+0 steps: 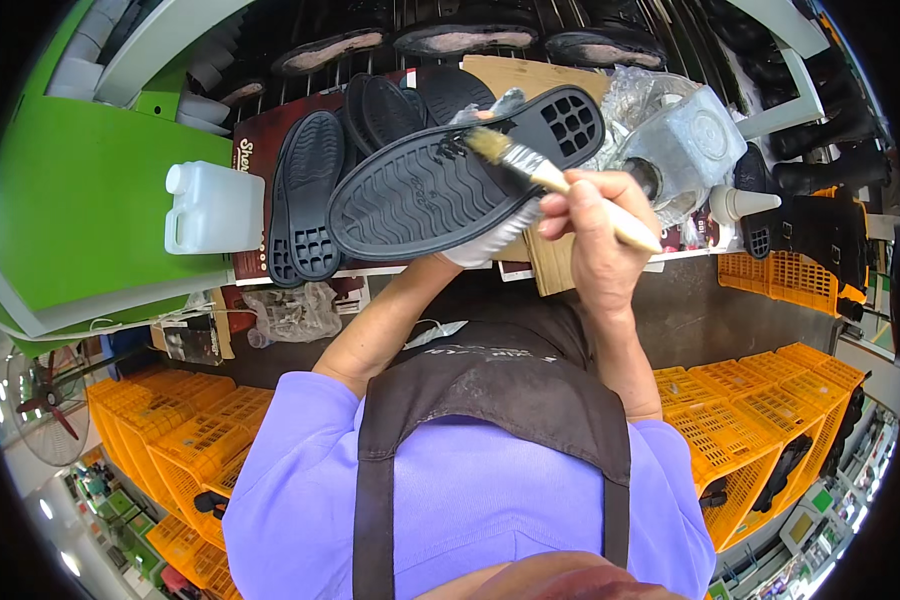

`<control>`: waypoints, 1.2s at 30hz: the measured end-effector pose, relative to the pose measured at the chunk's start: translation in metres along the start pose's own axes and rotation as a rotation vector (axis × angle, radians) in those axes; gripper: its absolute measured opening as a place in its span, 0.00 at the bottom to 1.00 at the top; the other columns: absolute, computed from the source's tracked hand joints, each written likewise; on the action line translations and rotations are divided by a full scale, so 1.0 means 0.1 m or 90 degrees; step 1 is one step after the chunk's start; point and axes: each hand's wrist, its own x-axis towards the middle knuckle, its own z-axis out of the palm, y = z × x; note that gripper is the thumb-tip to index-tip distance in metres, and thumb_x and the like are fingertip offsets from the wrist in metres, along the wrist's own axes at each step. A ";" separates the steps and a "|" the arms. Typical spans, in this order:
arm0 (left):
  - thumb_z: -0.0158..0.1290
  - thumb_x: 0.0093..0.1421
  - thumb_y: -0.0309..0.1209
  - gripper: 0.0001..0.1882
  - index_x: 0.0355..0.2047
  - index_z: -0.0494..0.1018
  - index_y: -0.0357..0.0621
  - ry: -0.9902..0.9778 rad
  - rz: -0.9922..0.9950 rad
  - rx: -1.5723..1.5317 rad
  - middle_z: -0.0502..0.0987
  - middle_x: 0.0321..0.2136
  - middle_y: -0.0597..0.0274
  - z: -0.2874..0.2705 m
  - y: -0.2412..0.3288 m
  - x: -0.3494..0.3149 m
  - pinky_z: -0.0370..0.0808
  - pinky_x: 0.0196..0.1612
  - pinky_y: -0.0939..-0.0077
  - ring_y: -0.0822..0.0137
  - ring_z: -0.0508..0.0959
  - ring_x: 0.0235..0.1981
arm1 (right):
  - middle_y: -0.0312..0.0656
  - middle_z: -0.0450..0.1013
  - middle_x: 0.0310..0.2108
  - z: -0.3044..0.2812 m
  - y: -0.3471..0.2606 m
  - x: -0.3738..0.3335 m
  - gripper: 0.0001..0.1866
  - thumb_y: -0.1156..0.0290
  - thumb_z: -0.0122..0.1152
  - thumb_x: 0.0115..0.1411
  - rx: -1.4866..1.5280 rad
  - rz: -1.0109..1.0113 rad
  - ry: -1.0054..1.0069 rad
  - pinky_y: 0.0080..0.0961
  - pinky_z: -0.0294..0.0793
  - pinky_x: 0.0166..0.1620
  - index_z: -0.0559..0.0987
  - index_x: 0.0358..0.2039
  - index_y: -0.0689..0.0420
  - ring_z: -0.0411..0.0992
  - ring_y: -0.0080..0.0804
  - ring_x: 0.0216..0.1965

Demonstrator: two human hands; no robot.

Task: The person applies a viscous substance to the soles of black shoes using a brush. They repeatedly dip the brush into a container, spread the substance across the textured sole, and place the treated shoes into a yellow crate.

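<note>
A black shoe sole (420,195) is held up in front of me, tread side facing me, its heel end with square holes pointing up and right. My left hand (495,240), in a white glove, grips it from behind; fingertips show at its far edge, and the rest is hidden. My right hand (605,215) is bare and closed around the pale handle of a paintbrush (530,163). The brush's bristles touch the sole, or hover just over it, near a dark, wet-looking patch at mid-length. Several more black soles (310,180) lie and lean on the bench behind.
A white jug (215,210) stands at the left beside a green panel (90,180). To the right are a cloudy plastic container (685,140), crumpled clear film and a nozzle bottle (740,205). Black shoes (465,38) line the rack behind. Orange crates (170,420) flank me on both sides.
</note>
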 end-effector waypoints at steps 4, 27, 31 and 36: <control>0.56 0.54 0.32 0.28 0.54 0.60 0.42 -0.035 0.027 0.094 0.67 0.50 0.62 0.02 0.00 0.02 0.54 0.60 0.66 0.66 0.66 0.53 | 0.45 0.75 0.23 -0.14 0.00 0.10 0.06 0.75 0.53 0.59 -0.038 -0.019 0.077 0.16 0.73 0.25 0.73 0.32 0.66 0.72 0.22 0.20; 0.43 0.63 0.37 0.24 0.56 0.53 0.41 -0.029 -0.047 -0.382 0.64 0.50 0.59 0.03 -0.29 0.03 0.62 0.56 0.73 0.70 0.66 0.50 | 0.45 0.74 0.24 0.26 0.09 -0.16 0.06 0.74 0.53 0.59 0.055 0.081 0.015 0.15 0.73 0.26 0.73 0.33 0.66 0.72 0.21 0.21; 0.43 0.63 0.36 0.21 0.53 0.56 0.42 -0.028 0.039 -0.006 0.65 0.46 0.61 0.03 -0.07 -0.03 0.64 0.52 0.75 0.72 0.67 0.47 | 0.44 0.74 0.23 0.34 0.06 -0.18 0.06 0.75 0.54 0.58 0.075 0.126 0.011 0.15 0.74 0.24 0.73 0.31 0.66 0.72 0.20 0.20; 0.43 0.62 0.35 0.14 0.46 0.59 0.42 -0.080 -0.058 -0.185 0.66 0.40 0.63 -0.02 -0.03 -0.12 0.66 0.47 0.77 0.74 0.67 0.42 | 0.44 0.75 0.23 0.39 0.03 -0.21 0.06 0.76 0.54 0.58 0.076 0.143 -0.028 0.15 0.75 0.24 0.73 0.31 0.67 0.73 0.21 0.21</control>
